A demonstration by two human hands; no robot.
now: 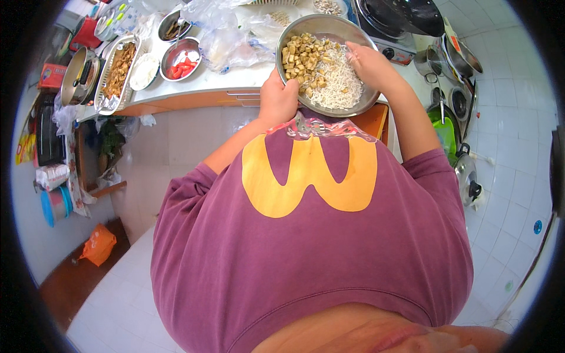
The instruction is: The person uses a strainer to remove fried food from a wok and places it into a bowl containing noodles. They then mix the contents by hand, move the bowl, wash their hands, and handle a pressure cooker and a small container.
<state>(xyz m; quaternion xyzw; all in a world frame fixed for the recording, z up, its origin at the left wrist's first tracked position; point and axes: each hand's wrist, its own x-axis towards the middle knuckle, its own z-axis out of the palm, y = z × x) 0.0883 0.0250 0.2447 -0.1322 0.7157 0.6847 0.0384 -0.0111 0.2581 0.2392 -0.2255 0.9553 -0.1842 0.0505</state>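
Before my chest is a wide stainless steel bowl (288,33), tilted toward me. My left hand (280,98) grips its left rim, thumb on the near side. Inside the bowl, golden-brown food cubes (304,57) lie on the left and small whitish food strips (340,84) on the right, with a few cubes mixed in among them. My right hand (368,64) reaches over the right rim, fingertips at the edge of the whitish strips. Those fingertips are blurred, so whether they pinch any food cannot be seen.
Left along the counter (229,81) are a bowl of cut red pieces (182,61), a white-filled bowl (145,72), a basket of brown food (119,73) and plastic bags (225,39). A stove (399,48) with a dark wok (410,15) stands back right; pots (428,59) line the right.
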